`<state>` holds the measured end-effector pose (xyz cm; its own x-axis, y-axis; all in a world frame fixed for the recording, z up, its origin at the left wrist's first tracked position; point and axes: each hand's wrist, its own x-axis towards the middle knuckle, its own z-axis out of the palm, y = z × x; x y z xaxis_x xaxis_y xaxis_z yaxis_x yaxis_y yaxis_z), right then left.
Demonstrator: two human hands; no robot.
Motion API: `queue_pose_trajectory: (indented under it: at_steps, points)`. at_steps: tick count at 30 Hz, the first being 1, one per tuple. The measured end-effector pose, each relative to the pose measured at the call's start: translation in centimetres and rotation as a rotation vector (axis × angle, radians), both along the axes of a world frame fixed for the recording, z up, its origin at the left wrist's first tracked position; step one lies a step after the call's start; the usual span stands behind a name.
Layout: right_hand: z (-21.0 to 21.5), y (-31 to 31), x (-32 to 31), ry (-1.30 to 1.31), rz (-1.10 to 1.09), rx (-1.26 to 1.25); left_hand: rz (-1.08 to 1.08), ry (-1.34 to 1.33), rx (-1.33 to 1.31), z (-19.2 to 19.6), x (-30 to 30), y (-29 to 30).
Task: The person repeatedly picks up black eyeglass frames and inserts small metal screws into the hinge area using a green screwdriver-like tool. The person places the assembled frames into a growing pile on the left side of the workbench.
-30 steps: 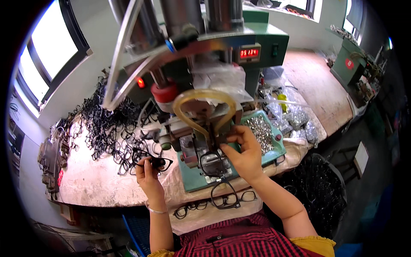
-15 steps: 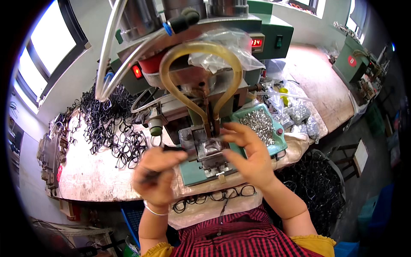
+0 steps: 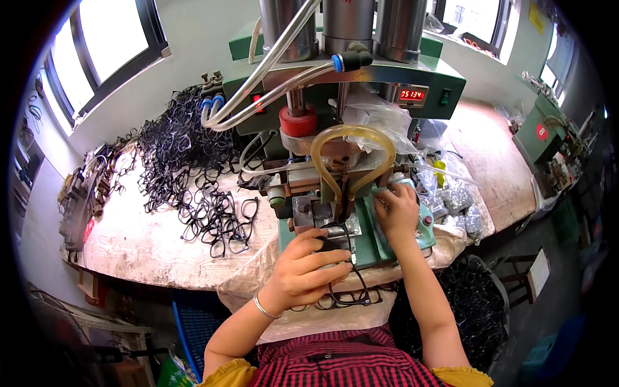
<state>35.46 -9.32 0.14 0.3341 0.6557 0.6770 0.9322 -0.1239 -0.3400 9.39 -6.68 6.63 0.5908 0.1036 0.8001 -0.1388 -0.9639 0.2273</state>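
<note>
My left hand (image 3: 309,267) is closed on a black eyeglass frame (image 3: 367,300). One end of the frame reaches up to the metal fixture (image 3: 322,211) under the press's tool head, while its lens rims hang toward the bench's front edge. To the right, my right hand (image 3: 398,209) is over the green tray (image 3: 427,244), with the fingers curled together. What those fingers hold, if anything, is too small to make out, and the hand hides most of the tray's contents. A yellowish looped tube (image 3: 353,131) comes down just above the fixture.
A large pile of black eyeglass frames (image 3: 184,138) covers the bench's left side. Bags of small metal parts (image 3: 458,198) lie beyond the tray. The green press (image 3: 445,71) towers over the work spot. More black frames fill a container (image 3: 474,297) at lower right.
My left hand has moved right to the fixture with the eyeglass frame. My right hand has gone from beside the fixture to the tray, its fingers curling. The head view has shifted upward.
</note>
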Motion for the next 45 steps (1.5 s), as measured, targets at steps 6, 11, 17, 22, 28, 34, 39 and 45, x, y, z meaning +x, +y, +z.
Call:
queue_pose_trajectory:
  at_steps: [6, 11, 17, 22, 28, 34, 39, 45]
  points:
    - [-1.8, -2.0, 0.8, -0.07, -0.006, -0.076, 0.309, 0.081, 0.06, 0.0, -6.5, -3.3]
    - [-2.0, -8.1, 1.8, 1.21, 0.018, 0.48, 0.955, -0.286, -0.234, -0.3, -14.5, -3.2]
    - [-3.5, -2.5, 0.5, 1.229, 0.204, 0.474, 0.781, -0.036, -0.21, 0.4, -10.9, 5.9]
    - [-1.5, -1.2, -1.3, 1.124, 0.258, 0.336, 0.694, 0.707, 0.194, -6.6, -9.4, 14.3]
    - [-3.2, -8.8, 1.3, 0.849, 0.043, 0.211, 0.744, 0.454, -0.25, -9.7, -11.3, 15.0]
    - [1.9, -8.9, -2.1, 0.831, 0.301, 0.127, 0.569, -0.362, -1.215, -9.5, -9.7, 11.8]
    - [4.7, -2.6, -6.9, 0.883, 0.531, 0.205, 0.566, -0.444, -1.181, -12.4, -8.1, 9.5]
    - [3.7, -2.3, -7.7, 1.068, 0.517, 0.251, 0.411, -0.604, -1.084, -7.7, -6.7, 5.7]
